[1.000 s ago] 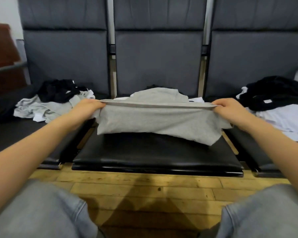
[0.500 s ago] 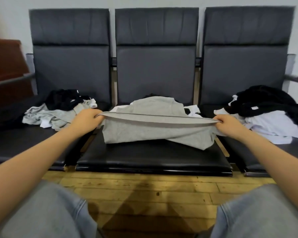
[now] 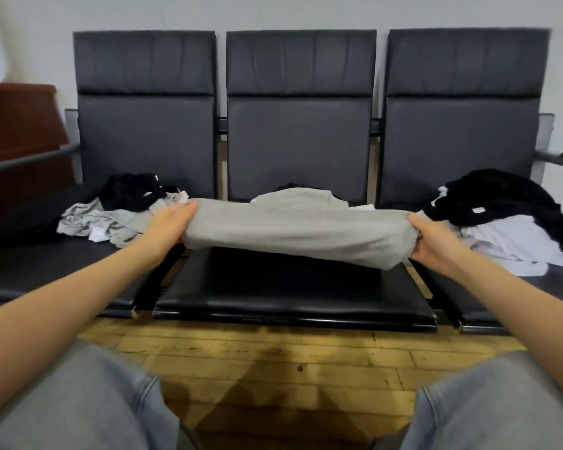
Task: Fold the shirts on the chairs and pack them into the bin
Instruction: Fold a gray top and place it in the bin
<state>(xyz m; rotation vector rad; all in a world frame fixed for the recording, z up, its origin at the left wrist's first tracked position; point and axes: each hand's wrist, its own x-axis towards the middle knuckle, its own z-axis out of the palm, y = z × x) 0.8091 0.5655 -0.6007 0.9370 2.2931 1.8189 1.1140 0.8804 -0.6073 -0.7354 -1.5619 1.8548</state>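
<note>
1. Sagging between its two held ends, the gray shirt [image 3: 293, 232] hangs just above the middle chair seat [image 3: 293, 287]: light, limp cloth.
2. Left hand [image 3: 168, 227] and right hand [image 3: 436, 240] have fingers curled round those ends.
3. Gripping both ends likely keeps the fold from slumping.

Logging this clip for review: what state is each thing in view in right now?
grey shirt: folded over, held up above the middle seat by both ends
left hand: grips the shirt's left end
right hand: grips the shirt's right end
left pile: crumpled grey and black shirts, unfolded
right pile: black shirts heaped on white ones, unfolded
middle seat: front part bare
</note>
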